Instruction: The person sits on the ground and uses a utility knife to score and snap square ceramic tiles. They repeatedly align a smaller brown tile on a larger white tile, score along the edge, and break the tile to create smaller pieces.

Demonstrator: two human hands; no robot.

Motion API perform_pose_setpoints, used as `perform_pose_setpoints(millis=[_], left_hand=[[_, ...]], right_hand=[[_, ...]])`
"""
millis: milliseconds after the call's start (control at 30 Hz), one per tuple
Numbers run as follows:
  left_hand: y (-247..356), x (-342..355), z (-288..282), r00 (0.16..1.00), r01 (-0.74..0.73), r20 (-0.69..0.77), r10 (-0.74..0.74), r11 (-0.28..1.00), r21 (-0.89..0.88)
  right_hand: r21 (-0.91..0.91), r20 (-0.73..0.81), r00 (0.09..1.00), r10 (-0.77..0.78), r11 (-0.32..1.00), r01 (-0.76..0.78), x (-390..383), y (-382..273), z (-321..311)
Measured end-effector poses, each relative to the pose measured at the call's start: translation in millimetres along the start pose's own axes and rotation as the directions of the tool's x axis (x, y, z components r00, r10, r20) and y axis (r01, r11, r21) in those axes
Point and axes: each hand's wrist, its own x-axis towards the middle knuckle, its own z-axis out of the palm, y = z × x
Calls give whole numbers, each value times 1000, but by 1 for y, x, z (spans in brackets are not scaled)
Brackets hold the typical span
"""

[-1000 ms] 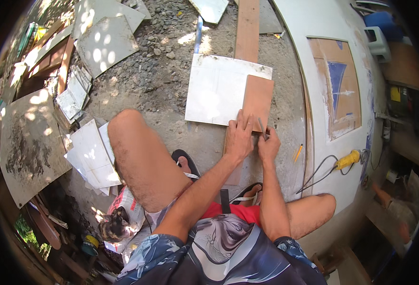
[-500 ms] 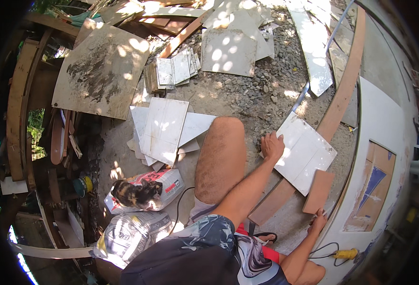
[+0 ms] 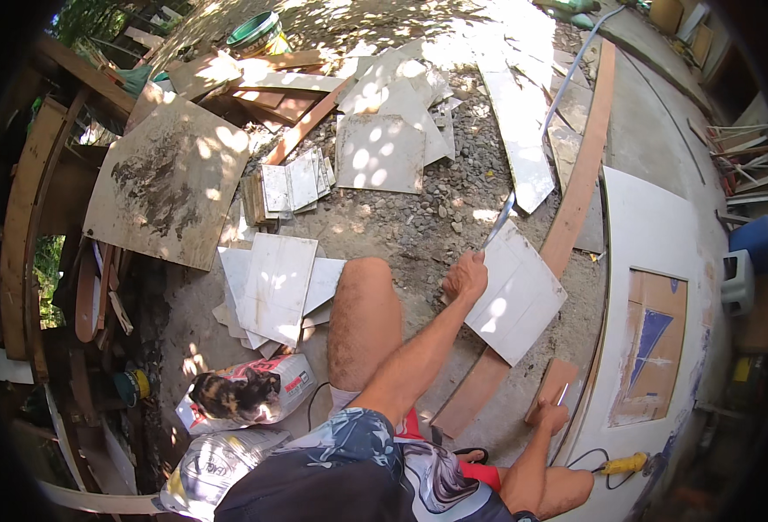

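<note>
If handling the white tile point(image 3: 519, 300) across the brown plank point(image 3: 478, 387) toward its near end, expect brittle stiffness and support opposite edges, with left hand point(image 3: 466, 277) at one, grip unclear, right hand point(image 3: 551, 418) clasping a slim tool point(image 3: 562, 395).

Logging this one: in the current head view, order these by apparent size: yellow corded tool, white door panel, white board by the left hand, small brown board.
Largest to smallest:
1. White door panel
2. White board
3. Small brown board
4. Yellow corded tool
</note>
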Motion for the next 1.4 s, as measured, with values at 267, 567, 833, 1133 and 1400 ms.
perform_pose_setpoints(millis=[267,567,833,1133,1400], left_hand=[[17,79,-207,861,-182,-487,-147,805,-564],[-195,77,-338,369,-206,-151,-917,78,-975],[-407,47,-243,133,114,-148,-980,164,-980],[-387,-10,-304,110,646,-505,-856,447,-618],[-300,99,-329,299,70,-944,-136,990,-120]], right_hand=[[-73,92,996,13,997,-6,-4,-41,12],[51,45,996,-82,995,80,45,-6,38],[-149,-94,993,-78,987,63,38,-12,-10],[-94,29,999,-33,995,36,15,-27,-1],[-168,46,998,-41,985,48,8,-44,9]])
